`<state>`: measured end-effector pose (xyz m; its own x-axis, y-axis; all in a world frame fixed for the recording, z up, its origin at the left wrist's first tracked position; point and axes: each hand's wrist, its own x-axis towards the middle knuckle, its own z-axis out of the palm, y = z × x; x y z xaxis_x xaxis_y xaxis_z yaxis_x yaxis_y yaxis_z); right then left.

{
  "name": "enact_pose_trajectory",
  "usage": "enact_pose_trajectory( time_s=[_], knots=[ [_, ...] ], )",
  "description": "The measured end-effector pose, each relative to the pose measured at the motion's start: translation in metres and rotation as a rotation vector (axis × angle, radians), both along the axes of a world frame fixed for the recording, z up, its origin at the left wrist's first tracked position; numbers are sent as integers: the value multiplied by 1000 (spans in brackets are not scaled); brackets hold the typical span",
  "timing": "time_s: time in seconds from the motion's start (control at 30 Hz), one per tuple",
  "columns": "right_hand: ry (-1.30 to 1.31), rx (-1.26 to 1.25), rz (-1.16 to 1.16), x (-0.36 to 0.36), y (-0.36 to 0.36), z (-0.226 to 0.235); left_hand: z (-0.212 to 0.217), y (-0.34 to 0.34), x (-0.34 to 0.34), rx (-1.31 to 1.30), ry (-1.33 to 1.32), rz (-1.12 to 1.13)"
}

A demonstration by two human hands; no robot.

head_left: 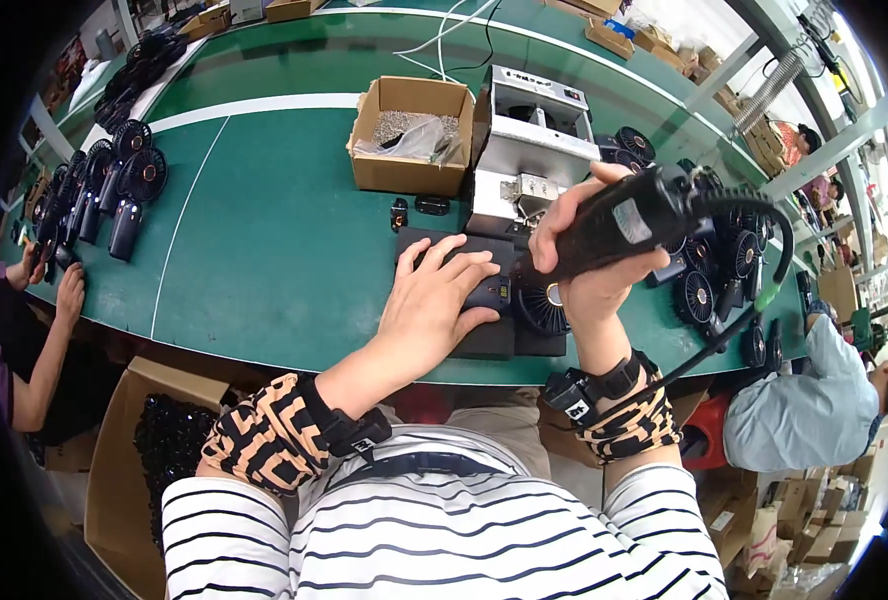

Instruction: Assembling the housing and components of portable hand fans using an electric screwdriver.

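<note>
My right hand (594,270) is wrapped round a thick black electric screwdriver (614,225), tilted over a handheld fan. A cord leaves its upper end. The black fan (542,308) lies on a black block fixture (484,343), its round grille towards the right and a small lit display on its body. Across the fan's handle rests my left hand (434,295), with thumb and fingers on either side of it; the palm hides most of the handle. The screwdriver's tip is hidden behind my right hand and the fan.
Beyond the fixture stand a metal screw feeder (534,120) and a cardboard box (409,170) of small screws. Two small black parts (431,204) lie before the box. Fans (144,175) are piled left and right (699,290). Co-workers sit at both sides (804,400).
</note>
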<state>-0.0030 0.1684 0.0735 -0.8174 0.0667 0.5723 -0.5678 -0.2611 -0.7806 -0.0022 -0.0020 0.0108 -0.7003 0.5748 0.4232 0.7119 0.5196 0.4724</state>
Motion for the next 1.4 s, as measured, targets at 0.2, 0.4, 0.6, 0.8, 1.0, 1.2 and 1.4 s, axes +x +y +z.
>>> enact_pose_trajectory(
  time_s=[0.2,0.4,0.6,0.8,1.0,1.2,1.4],
  knots=[
    [16,42,-40,-3,1,3,0,0,0,20,42,7],
    [52,117,-99,-5,-3,30,-5,0,0,49,66,12],
    [76,132,-102,4,-7,37,3,7,-2,131,105,57],
    [60,145,-71,14,-15,40,2,13,-4,196,-12,30],
    [53,113,-71,15,-18,40,0,12,-3,290,-34,47],
    [47,107,-63,15,-15,40,0,11,-3,316,-23,55],
    [49,106,-75,19,-12,41,0,10,-1,287,12,53]
  ],
)
